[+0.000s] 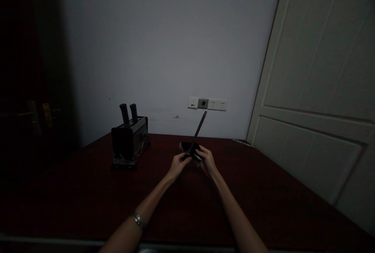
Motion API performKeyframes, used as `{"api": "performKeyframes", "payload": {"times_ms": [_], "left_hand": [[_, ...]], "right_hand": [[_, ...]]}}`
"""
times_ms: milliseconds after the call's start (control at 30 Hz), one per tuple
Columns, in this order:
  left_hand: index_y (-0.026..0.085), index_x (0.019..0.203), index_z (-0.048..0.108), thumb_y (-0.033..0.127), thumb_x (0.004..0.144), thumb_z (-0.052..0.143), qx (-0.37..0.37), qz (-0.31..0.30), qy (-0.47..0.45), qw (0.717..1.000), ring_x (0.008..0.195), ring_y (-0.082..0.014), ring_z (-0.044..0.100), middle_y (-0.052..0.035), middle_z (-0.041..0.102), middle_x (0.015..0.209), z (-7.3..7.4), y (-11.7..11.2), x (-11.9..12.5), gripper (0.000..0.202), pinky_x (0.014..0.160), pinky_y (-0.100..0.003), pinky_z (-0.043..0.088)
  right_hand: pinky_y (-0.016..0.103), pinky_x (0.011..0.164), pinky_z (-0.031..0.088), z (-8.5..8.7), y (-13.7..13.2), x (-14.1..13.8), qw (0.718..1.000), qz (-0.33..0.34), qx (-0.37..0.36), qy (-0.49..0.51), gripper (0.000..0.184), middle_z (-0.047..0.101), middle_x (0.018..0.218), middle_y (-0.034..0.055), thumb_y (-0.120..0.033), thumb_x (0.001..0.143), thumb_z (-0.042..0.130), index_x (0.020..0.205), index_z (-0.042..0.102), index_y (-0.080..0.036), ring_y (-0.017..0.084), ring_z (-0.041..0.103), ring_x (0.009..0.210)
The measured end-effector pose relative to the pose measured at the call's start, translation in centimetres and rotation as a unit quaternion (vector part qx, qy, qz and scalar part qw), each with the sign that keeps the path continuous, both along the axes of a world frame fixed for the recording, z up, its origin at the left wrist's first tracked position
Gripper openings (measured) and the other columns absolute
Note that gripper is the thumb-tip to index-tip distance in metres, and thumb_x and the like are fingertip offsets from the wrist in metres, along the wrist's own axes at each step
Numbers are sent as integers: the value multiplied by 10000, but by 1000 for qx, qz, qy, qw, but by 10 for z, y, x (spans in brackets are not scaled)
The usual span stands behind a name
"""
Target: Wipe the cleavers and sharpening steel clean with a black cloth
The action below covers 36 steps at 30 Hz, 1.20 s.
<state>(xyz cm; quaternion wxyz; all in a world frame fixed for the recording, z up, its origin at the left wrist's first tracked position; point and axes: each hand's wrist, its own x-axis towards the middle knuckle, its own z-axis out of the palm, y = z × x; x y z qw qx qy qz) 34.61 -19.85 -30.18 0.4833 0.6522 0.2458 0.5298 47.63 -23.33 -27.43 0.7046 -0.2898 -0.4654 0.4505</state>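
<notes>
Above the table, my two hands meet around a knife whose long narrow blade point(199, 128) points up and away to the right. My left hand point(177, 165) is closed at the blade's lower end, where the handle is mostly hidden. A black-and-white piece of cloth point(185, 146) is bunched about the base of the blade. My right hand point(206, 160) pinches that cloth from the right side. Dim light blurs where cloth and handle meet. Over to the left stands a knife block point(123, 145) with two black-handled knives point(124, 113) upright in it.
The dark red table point(249, 190) reaches back to a pale wall with a row of sockets point(217, 104). On the right rises a white panelled door point(310, 135). A dark door with a handle point(47, 114) is at the left.
</notes>
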Motion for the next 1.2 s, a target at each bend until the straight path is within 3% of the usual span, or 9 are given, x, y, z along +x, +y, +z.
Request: {"api": "performKeyframes", "payload": {"times_ms": [133, 300, 467, 733, 933, 1200], "left_hand": [[76, 799, 648, 406, 639, 656, -2, 23, 1, 1000, 670, -149, 546, -54, 645, 749, 0, 1, -2, 367, 628, -239, 409], [93, 909, 625, 408, 717, 584, 28, 29, 13, 999, 839, -195, 569, -82, 648, 908, 0, 1, -6, 372, 773, -284, 420], [124, 1060, 581, 398, 785, 499, 80, 2, 43, 996, 1011, -220, 530, -80, 612, 1063, -11, 4, -4, 397, 895, -321, 380], [122, 1117, 536, 401, 819, 444, 88, 1, 52, 995, 1017, -220, 521, -86, 596, 1077, -25, 6, 0, 419, 878, -314, 395], [111, 1027, 573, 379, 827, 418, 92, 12, 103, 990, 887, -194, 546, -65, 623, 937, -20, -3, -1, 368, 799, -284, 412], [112, 970, 577, 382, 816, 431, 65, 23, 100, 993, 872, -189, 545, -68, 622, 928, -16, -11, 0, 343, 777, -265, 409]], "right_hand": [[267, 577, 441, -1, 1, -3, 999, -1, -1, 38, 225, 659, 670, 27, -329, 604, 687, 764, 670, -171, 153, 581, 589], [239, 534, 419, -2, 0, -9, 1000, -1, -4, 10, 251, 633, 639, 16, -391, 633, 670, 712, 659, -153, 132, 546, 558], [239, 585, 434, -2, 0, -11, 990, -63, 3, -124, 270, 646, 662, 10, -401, 631, 669, 749, 679, -158, 135, 563, 605], [267, 641, 453, -5, 0, -4, 974, -64, 10, -218, 300, 673, 764, 32, -386, 632, 664, 818, 690, -152, 161, 590, 675], [258, 576, 431, -1, -2, -2, 973, -68, -3, -219, 271, 658, 672, 23, -355, 616, 662, 770, 694, -134, 145, 561, 593], [249, 531, 404, 5, -5, -8, 980, -87, -23, -177, 237, 638, 601, 17, -328, 573, 665, 695, 690, -127, 139, 533, 554]]}}
